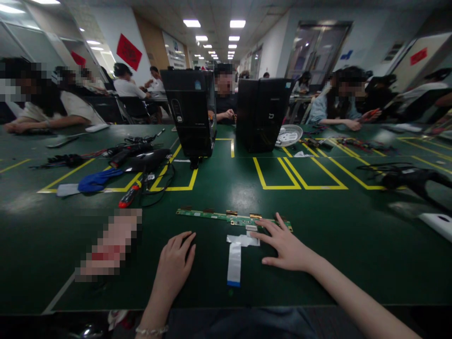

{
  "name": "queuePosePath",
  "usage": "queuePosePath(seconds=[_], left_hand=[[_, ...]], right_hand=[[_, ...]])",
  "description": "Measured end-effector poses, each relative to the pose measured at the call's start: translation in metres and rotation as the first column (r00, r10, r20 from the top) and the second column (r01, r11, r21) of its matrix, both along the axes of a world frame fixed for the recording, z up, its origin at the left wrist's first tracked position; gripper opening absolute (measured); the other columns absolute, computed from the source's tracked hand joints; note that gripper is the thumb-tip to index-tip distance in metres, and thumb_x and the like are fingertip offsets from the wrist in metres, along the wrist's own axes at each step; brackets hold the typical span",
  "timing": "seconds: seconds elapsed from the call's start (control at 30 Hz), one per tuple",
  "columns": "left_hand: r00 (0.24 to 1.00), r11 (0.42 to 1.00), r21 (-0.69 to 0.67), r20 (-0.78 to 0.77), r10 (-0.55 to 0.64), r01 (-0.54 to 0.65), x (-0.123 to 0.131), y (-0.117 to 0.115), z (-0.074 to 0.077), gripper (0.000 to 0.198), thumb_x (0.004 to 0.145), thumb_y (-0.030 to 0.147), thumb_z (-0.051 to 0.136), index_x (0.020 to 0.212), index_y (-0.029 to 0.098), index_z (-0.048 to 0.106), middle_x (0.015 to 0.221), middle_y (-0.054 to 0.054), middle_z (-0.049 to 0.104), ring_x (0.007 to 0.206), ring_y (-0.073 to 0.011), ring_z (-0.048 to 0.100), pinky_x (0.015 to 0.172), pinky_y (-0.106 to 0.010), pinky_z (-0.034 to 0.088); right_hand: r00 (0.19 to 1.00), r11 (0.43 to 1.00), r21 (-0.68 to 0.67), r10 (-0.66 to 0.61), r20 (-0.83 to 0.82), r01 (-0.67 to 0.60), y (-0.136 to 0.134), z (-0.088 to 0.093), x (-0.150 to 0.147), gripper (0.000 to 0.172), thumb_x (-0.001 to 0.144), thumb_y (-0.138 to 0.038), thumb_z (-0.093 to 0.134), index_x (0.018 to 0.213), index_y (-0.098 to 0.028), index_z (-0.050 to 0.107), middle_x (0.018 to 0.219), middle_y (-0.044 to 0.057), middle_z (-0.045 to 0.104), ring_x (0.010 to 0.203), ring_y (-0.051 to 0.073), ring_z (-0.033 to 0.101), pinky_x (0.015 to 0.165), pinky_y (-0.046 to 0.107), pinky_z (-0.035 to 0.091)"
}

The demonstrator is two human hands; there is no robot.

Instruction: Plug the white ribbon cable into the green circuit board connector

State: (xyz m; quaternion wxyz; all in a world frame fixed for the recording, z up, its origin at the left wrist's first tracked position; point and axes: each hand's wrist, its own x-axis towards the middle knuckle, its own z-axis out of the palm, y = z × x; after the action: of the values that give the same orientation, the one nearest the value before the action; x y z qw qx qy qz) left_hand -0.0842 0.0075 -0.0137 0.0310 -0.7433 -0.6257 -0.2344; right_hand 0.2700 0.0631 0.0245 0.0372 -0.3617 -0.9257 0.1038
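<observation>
A long, narrow green circuit board [215, 215] lies on the green table in front of me. A white flat ribbon cable [234, 263] with a blue end runs from its connector toward me and is folded near the top. My right hand [286, 242] is spread over the board's right part, fingertips at the board and at the cable's fold. Left of the cable, my left hand [176, 259] rests with slightly bent fingers apart, holding nothing.
Two black computer towers [190, 113] [263, 115] stand at the back. A red-black screwdriver [129, 196], a blue cloth item [99, 180] and dark cables [132, 146] lie left. More black cable [406, 179] lies right, near a white object [438, 223]. Several people sit around.
</observation>
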Motion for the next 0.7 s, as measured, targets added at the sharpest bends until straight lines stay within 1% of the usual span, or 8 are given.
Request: queuePosePath(seconds=[0.1, 0.17, 0.27, 0.37, 0.5, 0.6, 0.7], left_hand=[[1.0, 1.0, -0.01, -0.001, 0.006, -0.006, 0.0, 0.0, -0.001, 0.035, 0.094, 0.029, 0.044, 0.121, 0.018, 0.063, 0.119, -0.011, 0.064, 0.111, -0.0278, 0.058, 0.094, -0.046, 0.048], [1.0, 1.0, -0.027, -0.005, 0.008, -0.008, 0.0, 0.0, -0.001, 0.036, 0.095, 0.03, 0.044, 0.122, 0.017, 0.063, 0.12, -0.011, 0.063, 0.112, -0.0277, 0.057, 0.094, -0.046, 0.048], [1.0, 0.999, -0.049, -0.006, 0.007, -0.007, -0.001, 0.0, 0.0, 0.038, 0.095, 0.031, 0.043, 0.124, 0.016, 0.062, 0.121, -0.012, 0.062, 0.112, -0.0279, 0.057, 0.094, -0.047, 0.048], [1.0, 0.998, -0.059, 0.001, 0.011, -0.011, -0.001, -0.001, 0.001, 0.039, 0.095, 0.033, 0.042, 0.124, 0.016, 0.062, 0.121, -0.012, 0.062, 0.113, -0.0287, 0.057, 0.094, -0.048, 0.048], [1.0, 0.998, -0.069, 0.007, 0.009, -0.008, -0.002, -0.001, 0.001, 0.039, 0.095, 0.033, 0.042, 0.125, 0.017, 0.061, 0.123, -0.013, 0.062, 0.114, -0.0287, 0.056, 0.094, -0.049, 0.048], [1.0, 0.998, -0.067, 0.013, 0.005, -0.004, -0.002, -0.001, 0.001, 0.038, 0.095, 0.032, 0.042, 0.125, 0.017, 0.061, 0.123, -0.013, 0.062, 0.115, -0.0285, 0.056, 0.094, -0.049, 0.048], [1.0, 0.999, -0.052, 0.024, 0.004, -0.003, -0.001, -0.001, 0.001, 0.036, 0.095, 0.031, 0.044, 0.124, 0.019, 0.062, 0.121, -0.012, 0.062, 0.113, -0.0282, 0.056, 0.094, -0.049, 0.048]], right_hand=[[0.996, 0.994, 0.07, -0.083, 0.018, 0.082, -0.012, -0.008, 0.025, 0.074, 0.086, -0.068, 0.048, 0.15, -0.037, 0.031, 0.153, 0.012, 0.033, 0.14, 0.035, 0.03, 0.11, 0.07, 0.004], [0.986, 0.98, 0.118, -0.164, 0.036, 0.159, -0.021, -0.016, 0.047, 0.073, 0.086, -0.067, 0.048, 0.15, -0.037, 0.03, 0.152, 0.012, 0.033, 0.139, 0.035, 0.032, 0.11, 0.071, 0.008], [0.942, 0.932, 0.181, -0.329, 0.065, 0.313, -0.031, -0.027, 0.085, 0.066, 0.089, -0.065, 0.042, 0.149, -0.037, 0.034, 0.151, 0.012, 0.035, 0.138, 0.033, 0.035, 0.11, 0.069, 0.014], [0.852, 0.843, 0.213, -0.519, 0.074, 0.494, -0.033, -0.038, 0.126, 0.061, 0.093, -0.063, 0.031, 0.147, -0.036, 0.038, 0.149, 0.013, 0.039, 0.135, 0.032, 0.04, 0.108, 0.068, 0.021], [0.69, 0.689, 0.218, -0.719, 0.085, 0.692, -0.025, -0.045, 0.175, 0.062, 0.094, -0.059, 0.024, 0.146, -0.032, 0.041, 0.144, 0.015, 0.044, 0.131, 0.034, 0.044, 0.104, 0.069, 0.029], [0.567, 0.58, 0.197, -0.814, 0.124, 0.79, -0.019, -0.042, 0.202, 0.062, 0.094, -0.056, 0.022, 0.148, -0.029, 0.038, 0.143, 0.017, 0.043, 0.133, 0.035, 0.041, 0.102, 0.067, 0.031], [0.464, 0.487, 0.165, -0.871, 0.159, 0.858, -0.014, -0.036, 0.222, 0.064, 0.095, -0.056, 0.016, 0.15, -0.028, 0.034, 0.145, 0.02, 0.039, 0.137, 0.035, 0.035, 0.102, 0.066, 0.028]])
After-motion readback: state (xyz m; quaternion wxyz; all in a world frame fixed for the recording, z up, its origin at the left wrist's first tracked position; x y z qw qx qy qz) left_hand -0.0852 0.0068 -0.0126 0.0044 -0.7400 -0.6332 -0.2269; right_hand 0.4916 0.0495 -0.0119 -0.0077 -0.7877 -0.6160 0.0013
